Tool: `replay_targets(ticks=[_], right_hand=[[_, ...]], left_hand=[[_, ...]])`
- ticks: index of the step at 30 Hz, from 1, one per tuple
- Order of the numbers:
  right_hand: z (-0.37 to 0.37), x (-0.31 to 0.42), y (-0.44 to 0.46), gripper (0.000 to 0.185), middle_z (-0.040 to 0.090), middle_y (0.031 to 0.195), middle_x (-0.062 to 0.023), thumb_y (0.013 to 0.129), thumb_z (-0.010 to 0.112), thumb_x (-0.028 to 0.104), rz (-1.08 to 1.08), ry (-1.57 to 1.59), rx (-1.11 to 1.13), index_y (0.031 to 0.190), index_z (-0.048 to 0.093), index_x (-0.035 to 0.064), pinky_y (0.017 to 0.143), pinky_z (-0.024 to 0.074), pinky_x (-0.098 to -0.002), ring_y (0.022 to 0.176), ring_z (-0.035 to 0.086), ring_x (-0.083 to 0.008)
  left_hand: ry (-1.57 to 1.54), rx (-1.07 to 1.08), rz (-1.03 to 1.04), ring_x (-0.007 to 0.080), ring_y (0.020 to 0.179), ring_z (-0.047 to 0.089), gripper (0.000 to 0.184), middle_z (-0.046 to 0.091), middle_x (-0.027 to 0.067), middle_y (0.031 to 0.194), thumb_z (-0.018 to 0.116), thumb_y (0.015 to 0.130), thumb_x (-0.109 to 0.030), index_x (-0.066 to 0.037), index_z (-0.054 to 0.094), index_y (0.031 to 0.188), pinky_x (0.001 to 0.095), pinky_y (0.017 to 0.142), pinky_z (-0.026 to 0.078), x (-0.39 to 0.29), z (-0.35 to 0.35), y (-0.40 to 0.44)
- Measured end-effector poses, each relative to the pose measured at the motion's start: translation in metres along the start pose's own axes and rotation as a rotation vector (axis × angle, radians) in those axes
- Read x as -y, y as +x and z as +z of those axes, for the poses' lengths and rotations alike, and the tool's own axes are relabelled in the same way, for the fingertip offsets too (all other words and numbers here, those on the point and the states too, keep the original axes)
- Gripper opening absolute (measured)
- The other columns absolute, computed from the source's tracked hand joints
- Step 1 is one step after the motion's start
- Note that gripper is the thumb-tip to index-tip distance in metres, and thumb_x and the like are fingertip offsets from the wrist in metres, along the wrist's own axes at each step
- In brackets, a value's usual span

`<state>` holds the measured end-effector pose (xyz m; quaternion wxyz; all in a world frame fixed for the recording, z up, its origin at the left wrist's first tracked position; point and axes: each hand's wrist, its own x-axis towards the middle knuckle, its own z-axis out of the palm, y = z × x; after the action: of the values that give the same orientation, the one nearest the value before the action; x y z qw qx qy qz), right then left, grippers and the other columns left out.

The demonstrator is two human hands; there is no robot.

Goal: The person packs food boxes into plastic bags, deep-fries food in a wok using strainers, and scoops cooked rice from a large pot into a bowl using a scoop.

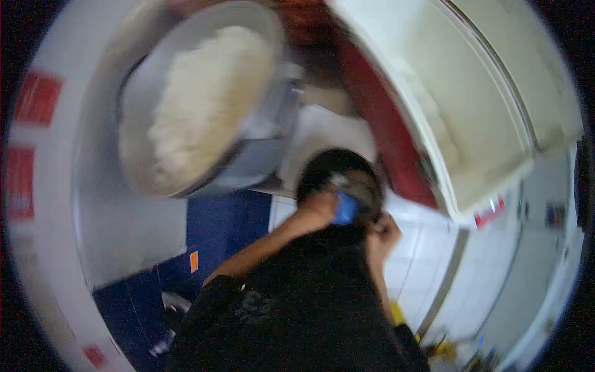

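Note:
A dark round bowl with a few whitish bits inside is held close in front of my black shirt. My left hand reaches over the bowl's left side, its fingers closed on a small blue object whose kind is too blurred to tell. At the lower right of the bowl, my right hand is closed on its rim. Motion blur hides the finer finger detail.
A large metal mixing bowl at upper left holds a pale, crumbly mass. To the right stands a deep white bin beside a dark red surface. White tiles and dark blue tiles lie below.

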<state>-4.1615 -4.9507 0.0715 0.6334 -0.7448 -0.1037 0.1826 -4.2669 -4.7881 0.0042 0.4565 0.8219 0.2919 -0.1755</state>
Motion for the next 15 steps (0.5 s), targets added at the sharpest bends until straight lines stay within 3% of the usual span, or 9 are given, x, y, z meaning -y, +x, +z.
replay_targets(ticks=[1,2,4,5,6,8,10,12,15], right_hand=[[-0.004,-0.02,0.007,0.017,0.036,0.062,0.0039,0.069,0.053,-0.004,-0.003,0.074,-0.031,0.064,0.04,0.0061,0.054,0.0276,-0.0253,0.062,0.034,-0.0084],[-0.013,-0.033,0.016,0.009,0.04,0.064,0.003,0.069,0.051,-0.004,-0.07,-0.018,0.029,0.068,0.046,0.0039,0.054,0.0297,-0.0256,0.062,0.037,-0.0091],[-0.02,-0.039,0.023,0.017,0.058,0.075,-0.0011,0.072,0.057,-0.002,0.04,0.139,0.074,0.087,0.063,-0.002,0.065,0.0427,-0.0258,0.072,0.051,-0.0124],[-0.027,-0.055,0.027,0.021,0.062,0.084,-0.0024,0.075,0.061,0.001,0.09,0.154,0.089,0.095,0.064,-0.0032,0.07,0.0463,-0.0275,0.078,0.054,-0.0133],[-0.035,-0.073,0.032,0.023,0.062,0.089,-0.003,0.076,0.063,0.002,-0.004,0.178,0.168,0.098,0.063,-0.0038,0.071,0.046,-0.0278,0.08,0.054,-0.0138],[-0.02,-0.037,0.033,0.012,0.058,0.083,-0.0007,0.075,0.064,0.002,0.038,0.268,0.144,0.085,0.058,-0.0004,0.069,0.0424,-0.0257,0.075,0.05,-0.012],[-0.022,-0.048,0.039,0.017,0.053,0.077,0.0014,0.075,0.067,0.005,-0.007,0.194,0.155,0.074,0.05,0.0045,0.068,0.0407,-0.0245,0.07,0.045,-0.0104],[-0.013,-0.028,0.041,0.017,0.053,0.076,0.0014,0.075,0.067,0.006,-0.008,0.183,0.148,0.074,0.05,0.0044,0.068,0.0405,-0.0242,0.07,0.045,-0.0106],[-0.001,-0.011,0.043,0.018,0.051,0.075,0.0018,0.077,0.069,0.008,-0.013,0.201,0.118,0.076,0.051,0.0048,0.068,0.0399,-0.0235,0.071,0.046,-0.0107]], left_hand=[[0.046,-0.181,0.024,0.0425,0.089,0.064,0.04,0.066,0.0266,0.091,0.043,0.098,-0.033,-0.006,0.049,0.127,0.0527,0.079,0.049,-0.036,-0.017,-0.022],[-0.1,-0.255,0.075,0.0432,0.085,0.065,0.039,0.065,0.0272,0.087,0.044,0.098,-0.031,-0.008,0.045,0.129,0.0535,0.078,0.049,-0.055,-0.032,-0.044],[-0.107,-0.32,0.221,0.0461,0.075,0.064,0.035,0.063,0.0272,0.082,0.045,0.099,-0.027,-0.011,0.04,0.131,0.0542,0.073,0.051,-0.104,-0.087,-0.094],[-0.107,-0.229,0.154,0.0468,0.074,0.063,0.037,0.063,0.0271,0.081,0.045,0.099,-0.026,-0.013,0.038,0.134,0.0543,0.072,0.051,-0.123,-0.117,-0.121],[-0.107,-0.274,0.23,0.0447,0.076,0.064,0.038,0.064,0.0251,0.082,0.044,0.1,-0.025,-0.015,0.039,0.136,0.0524,0.073,0.052,-0.138,-0.146,-0.147],[0.03,-0.424,0.276,0.0409,0.082,0.066,0.036,0.065,0.0235,0.09,0.044,0.099,-0.023,-0.015,0.043,0.134,0.0474,0.076,0.053,-0.146,-0.193,-0.185],[0.081,-0.516,0.069,0.0408,0.077,0.065,0.031,0.064,0.0246,0.094,0.045,0.098,-0.018,-0.011,0.046,0.127,0.0481,0.073,0.051,-0.142,-0.251,-0.219],[0.285,-0.824,0.062,0.0378,0.081,0.066,0.024,0.065,0.0222,0.091,0.044,0.098,-0.016,-0.01,0.053,0.12,0.0462,0.074,0.05,-0.115,-0.305,-0.229],[0.568,-0.897,-0.113,0.0377,0.084,0.064,0.02,0.065,0.021,0.09,0.045,0.098,-0.017,-0.007,0.058,0.11,0.0457,0.074,0.048,-0.04,-0.394,-0.234]])
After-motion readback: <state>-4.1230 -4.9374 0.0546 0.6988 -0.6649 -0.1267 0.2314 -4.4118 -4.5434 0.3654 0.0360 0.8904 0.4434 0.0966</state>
